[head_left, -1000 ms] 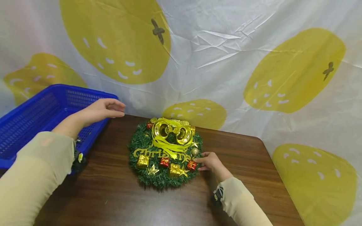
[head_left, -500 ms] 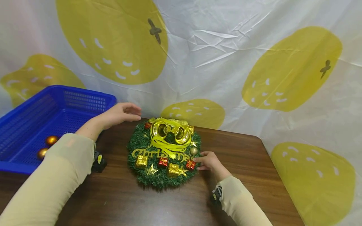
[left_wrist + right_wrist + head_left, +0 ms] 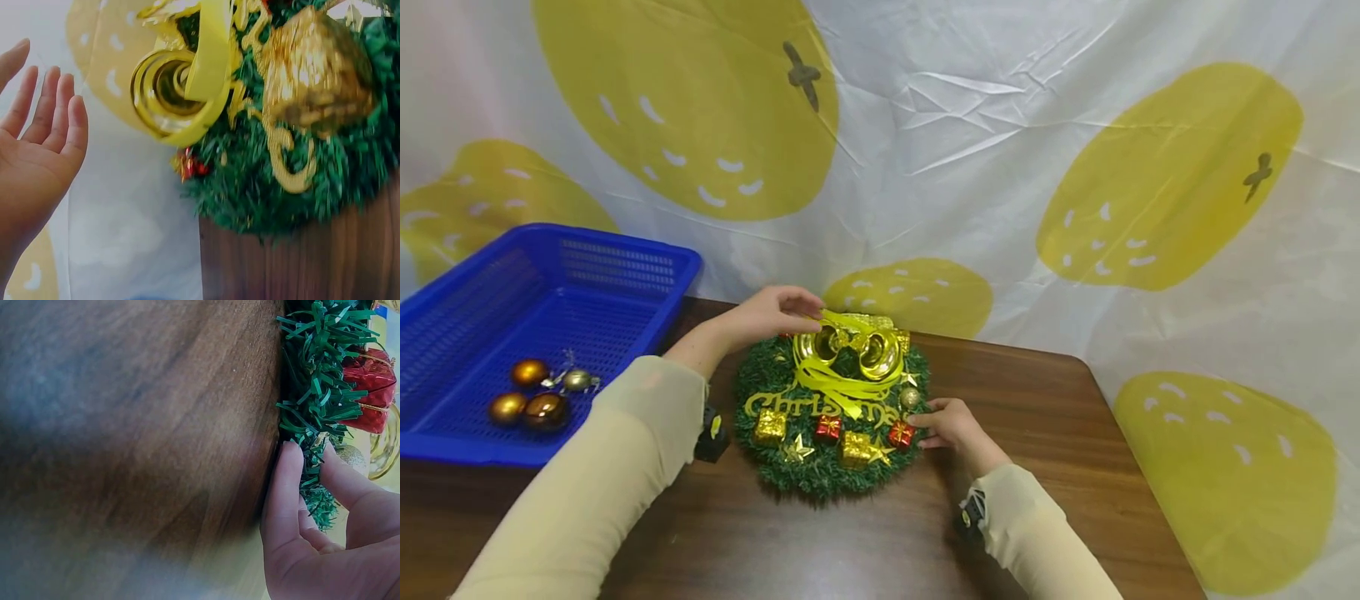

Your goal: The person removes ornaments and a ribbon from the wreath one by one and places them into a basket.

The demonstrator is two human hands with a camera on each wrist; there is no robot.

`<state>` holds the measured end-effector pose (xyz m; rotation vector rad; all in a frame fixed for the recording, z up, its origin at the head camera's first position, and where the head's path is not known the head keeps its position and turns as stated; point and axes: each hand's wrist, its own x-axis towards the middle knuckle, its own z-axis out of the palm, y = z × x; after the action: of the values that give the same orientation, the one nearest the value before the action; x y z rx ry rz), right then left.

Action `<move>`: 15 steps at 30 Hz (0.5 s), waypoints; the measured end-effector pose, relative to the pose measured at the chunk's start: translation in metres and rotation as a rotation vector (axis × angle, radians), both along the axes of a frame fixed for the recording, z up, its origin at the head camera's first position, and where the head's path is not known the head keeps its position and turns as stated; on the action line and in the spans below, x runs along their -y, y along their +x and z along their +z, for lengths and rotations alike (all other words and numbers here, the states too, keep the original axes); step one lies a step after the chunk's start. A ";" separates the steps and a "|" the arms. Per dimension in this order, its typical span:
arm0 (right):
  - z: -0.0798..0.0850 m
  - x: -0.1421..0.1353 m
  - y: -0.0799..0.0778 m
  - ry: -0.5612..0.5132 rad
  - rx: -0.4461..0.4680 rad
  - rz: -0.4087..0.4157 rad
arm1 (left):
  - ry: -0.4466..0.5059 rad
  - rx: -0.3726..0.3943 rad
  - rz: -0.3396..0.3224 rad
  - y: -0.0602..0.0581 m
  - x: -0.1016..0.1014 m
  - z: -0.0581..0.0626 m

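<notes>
A green Christmas wreath (image 3: 820, 479) lies flat on the table, trimmed with small gift boxes, stars and gold lettering. Two gold bells (image 3: 881, 357) with a yellow ribbon (image 3: 831, 385) sit on its far part. My left hand (image 3: 769, 317) hovers at the wreath's upper left, beside the bells; in the left wrist view that hand (image 3: 44, 144) is apart from them with relaxed fingers. At the right rim my right hand (image 3: 955, 429) pinches the wreath; the right wrist view has thumb and forefinger of that hand (image 3: 325, 537) on either side of the green tinsel.
A blue plastic basket (image 3: 673, 287) stands at the left. Inside it lie bronze and gold balls (image 3: 546, 412) and a few small shiny pieces. A fabric curtain (image 3: 970, 167) with yellow fruit prints hangs behind the brown wooden table (image 3: 1030, 400).
My left hand has moved right, from over the basket's edge to the wreath's upper left, uncovering the balls in the basket. The right hand has stayed at the wreath's rim.
</notes>
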<state>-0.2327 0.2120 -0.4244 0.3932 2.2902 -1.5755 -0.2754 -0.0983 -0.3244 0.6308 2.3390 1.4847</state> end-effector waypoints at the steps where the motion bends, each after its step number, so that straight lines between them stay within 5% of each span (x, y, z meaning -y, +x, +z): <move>1: 0.000 0.001 0.000 -0.003 -0.002 0.001 | -0.002 0.005 -0.008 0.000 -0.003 -0.001; 15: 0.002 0.006 0.006 -0.025 -0.002 -0.009 | 0.037 0.041 -0.100 0.005 -0.043 -0.011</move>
<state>-0.2262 0.2061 -0.4226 0.3967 2.2712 -1.6078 -0.2705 -0.0552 -0.3349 0.7091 2.2202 1.4858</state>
